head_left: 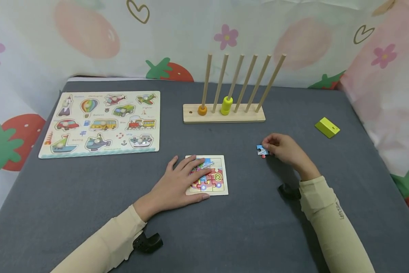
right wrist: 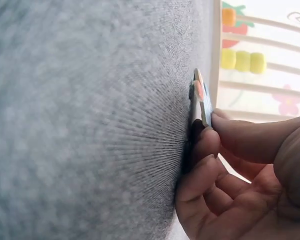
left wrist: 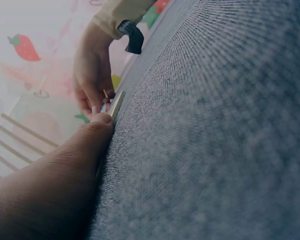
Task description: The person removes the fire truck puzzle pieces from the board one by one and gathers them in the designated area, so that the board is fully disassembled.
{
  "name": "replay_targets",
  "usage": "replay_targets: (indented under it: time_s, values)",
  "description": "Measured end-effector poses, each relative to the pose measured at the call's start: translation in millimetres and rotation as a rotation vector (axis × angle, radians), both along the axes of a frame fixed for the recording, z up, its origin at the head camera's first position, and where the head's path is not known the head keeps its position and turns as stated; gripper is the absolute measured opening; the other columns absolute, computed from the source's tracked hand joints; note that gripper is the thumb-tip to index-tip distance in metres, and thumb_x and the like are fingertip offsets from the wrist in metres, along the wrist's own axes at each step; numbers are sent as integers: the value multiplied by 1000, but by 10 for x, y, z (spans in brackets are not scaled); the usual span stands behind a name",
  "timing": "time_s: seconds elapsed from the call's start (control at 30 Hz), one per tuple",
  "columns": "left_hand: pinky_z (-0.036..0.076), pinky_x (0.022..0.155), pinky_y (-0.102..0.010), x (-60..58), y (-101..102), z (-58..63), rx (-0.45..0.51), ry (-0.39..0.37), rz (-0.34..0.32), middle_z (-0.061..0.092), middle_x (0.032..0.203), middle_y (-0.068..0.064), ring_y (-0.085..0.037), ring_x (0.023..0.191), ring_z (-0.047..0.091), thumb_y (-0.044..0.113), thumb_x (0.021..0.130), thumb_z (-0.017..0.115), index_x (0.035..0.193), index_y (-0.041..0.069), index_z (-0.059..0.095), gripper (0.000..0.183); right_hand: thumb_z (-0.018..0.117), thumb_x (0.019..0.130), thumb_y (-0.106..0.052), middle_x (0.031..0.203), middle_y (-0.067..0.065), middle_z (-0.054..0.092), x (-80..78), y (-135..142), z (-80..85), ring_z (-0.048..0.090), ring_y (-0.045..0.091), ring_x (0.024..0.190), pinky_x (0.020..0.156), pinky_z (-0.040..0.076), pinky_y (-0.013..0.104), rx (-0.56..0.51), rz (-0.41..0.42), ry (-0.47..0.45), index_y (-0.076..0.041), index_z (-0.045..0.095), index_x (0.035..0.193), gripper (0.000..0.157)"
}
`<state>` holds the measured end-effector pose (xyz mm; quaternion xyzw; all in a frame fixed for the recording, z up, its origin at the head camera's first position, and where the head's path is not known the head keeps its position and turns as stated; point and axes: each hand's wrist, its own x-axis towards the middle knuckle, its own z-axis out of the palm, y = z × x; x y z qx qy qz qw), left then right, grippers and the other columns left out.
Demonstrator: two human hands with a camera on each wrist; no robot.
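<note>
A small jigsaw puzzle point(head_left: 218, 185) in a white square frame lies on the table, showing a colourful picture with several pieces fitted in. My left hand point(head_left: 180, 184) lies across its left part with fingers spread and hides some of the picture. Off to the right, my right hand point(head_left: 286, 149) pinches a blue puzzle piece point(head_left: 260, 150) between thumb and fingers. In the right wrist view the piece point(right wrist: 202, 97) is seen edge-on, just above the cloth. The left wrist view shows the left thumb point(left wrist: 102, 119) at the puzzle frame's edge.
A wooden peg stand point(head_left: 224, 118) with an orange bead and yellow-green beads stands at the back. A vehicle puzzle board point(head_left: 105, 148) lies at the back left. To the right is a yellow-green block point(head_left: 327, 127). Grey cloth point(head_left: 245, 227) covers the table.
</note>
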<state>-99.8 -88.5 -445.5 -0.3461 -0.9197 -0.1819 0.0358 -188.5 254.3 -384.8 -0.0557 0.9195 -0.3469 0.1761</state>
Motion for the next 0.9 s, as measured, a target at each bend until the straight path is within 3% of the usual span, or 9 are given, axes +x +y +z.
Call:
replay_targets:
  time_s: [0.67, 0.9]
  values:
    - [14, 110, -58, -12, 10, 11, 88, -33, 47, 42, 147, 3, -18, 141, 27, 69, 81, 57, 138, 27, 51, 72, 53, 99, -20, 89, 11, 60, 71, -51, 51, 52, 21, 76, 63, 42, 32, 119, 17, 50, -4, 61, 108, 20]
    - [15, 110, -58, -17, 10, 15, 86, -31, 48, 42, 147, 3, -18, 141, 28, 69, 80, 58, 138, 26, 51, 72, 55, 98, -16, 94, 13, 62, 73, -74, 20, 54, 24, 80, 67, 42, 34, 174, 22, 123, -2, 61, 105, 17]
